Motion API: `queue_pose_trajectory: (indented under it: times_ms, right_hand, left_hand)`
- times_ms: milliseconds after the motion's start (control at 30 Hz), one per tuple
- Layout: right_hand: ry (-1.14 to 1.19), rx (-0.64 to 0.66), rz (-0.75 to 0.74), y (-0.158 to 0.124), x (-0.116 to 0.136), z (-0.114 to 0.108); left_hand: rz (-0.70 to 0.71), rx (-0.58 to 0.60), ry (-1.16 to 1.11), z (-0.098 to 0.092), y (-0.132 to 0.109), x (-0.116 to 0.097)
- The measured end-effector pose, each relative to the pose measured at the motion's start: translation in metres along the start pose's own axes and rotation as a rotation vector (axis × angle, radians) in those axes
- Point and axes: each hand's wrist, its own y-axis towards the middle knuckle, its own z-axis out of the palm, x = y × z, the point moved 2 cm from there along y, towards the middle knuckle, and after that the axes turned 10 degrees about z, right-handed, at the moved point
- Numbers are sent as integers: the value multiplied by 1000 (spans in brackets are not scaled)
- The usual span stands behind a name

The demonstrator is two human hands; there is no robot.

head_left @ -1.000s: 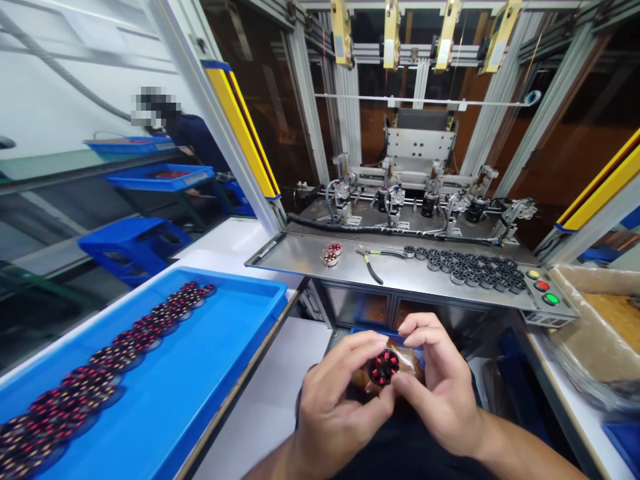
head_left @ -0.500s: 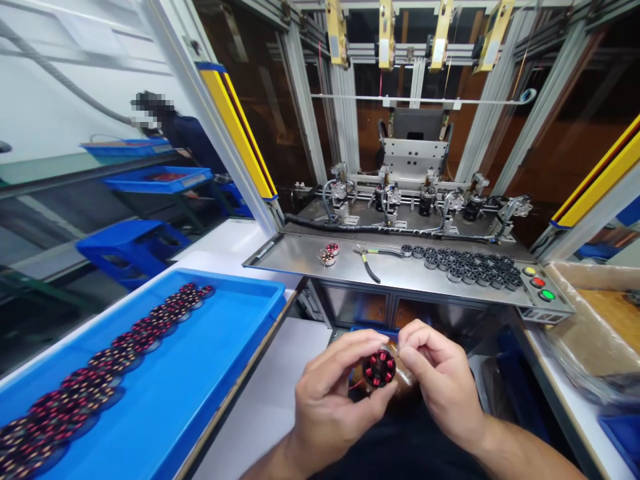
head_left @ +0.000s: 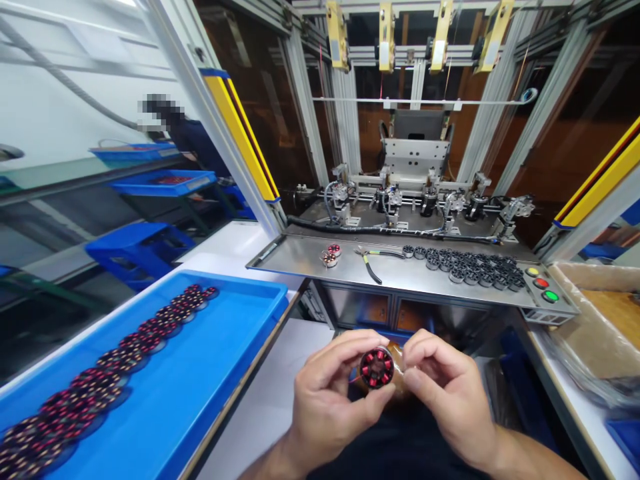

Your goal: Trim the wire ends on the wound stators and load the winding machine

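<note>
Between thumb and fingers, my left hand (head_left: 335, 393) holds a round black stator wound with red wire (head_left: 377, 368), its face turned toward the camera. A thin red wire end sticks out on its left side. Just right of the stator is my right hand (head_left: 445, 387), thumb and forefinger pinched together; whatever is between the fingertips is too small to make out. Two wound stators (head_left: 331, 256) sit on the metal ledge (head_left: 295, 255), beside pliers with green and black handles (head_left: 371, 260).
Rows of wound stators (head_left: 125, 353) lie in a blue tray (head_left: 200, 380) at left. Many black stators (head_left: 475, 267) stand on the ledge near coloured buttons (head_left: 541, 283). Behind is a winding machine (head_left: 415, 157). A cardboard box (head_left: 595, 320) is at right; a person (head_left: 195, 140) sits far left.
The stator in my left hand has tilted slightly and its red face shows more fully. My right hand has shifted slightly right and down, its pinch a little farther from the stator.
</note>
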Motion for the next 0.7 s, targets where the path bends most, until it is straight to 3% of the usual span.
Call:
queue_pose_trajectory:
  times_ms: [300,567,700]
  right_hand:
    - [-163,-7,-176,-2,6,-4]
    - [-307,130,-471,0,8,-7]
    - [-333,72,-520,-2,11,-4]
  left_hand:
    - [11,77,33,-3,-3,2]
    - [-140,121,-209,-1,-1,0]
    - [-124,128,-176,-1,-2,0]
